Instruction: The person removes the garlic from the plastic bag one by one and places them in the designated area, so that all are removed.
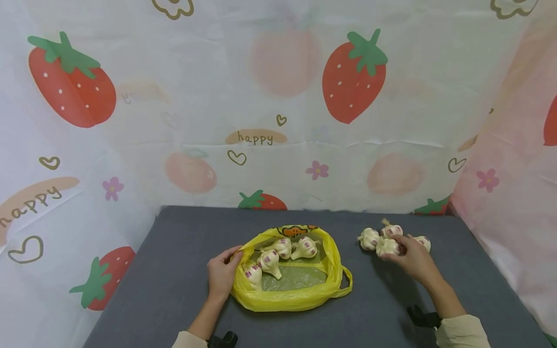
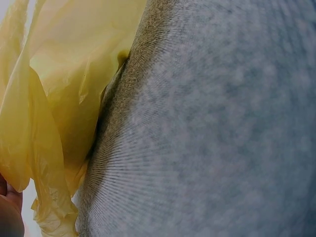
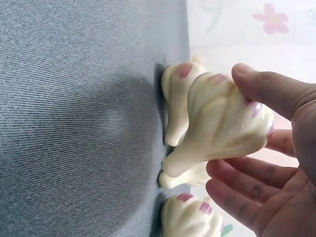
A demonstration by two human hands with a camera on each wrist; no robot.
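Note:
A yellow plastic bag point(image 1: 287, 300) lies with its mouth spread wide, several garlic bulbs point(image 1: 269, 263) inside it. My left hand point(image 1: 221, 275) pinches the bag's left rim between thumb and fingers; the left wrist view shows the yellow bag point(image 2: 74, 98) and only a bit of that hand. Over to the right, my right hand point(image 1: 413, 258) holds a garlic bulb point(image 3: 227, 121) between thumb and fingers, and the right wrist view has its stem pointing at the table. Close around it sit other garlic bulbs point(image 1: 369, 239), one partly behind the hand.
Everything rests on a dark grey table point(image 1: 187, 232). A white cloth backdrop point(image 1: 209, 96) printed with strawberries rises along the back and sides. The bag's handle loop point(image 1: 346, 285) sticks out to the right. A black strap device point(image 1: 424, 317) is on the right wrist.

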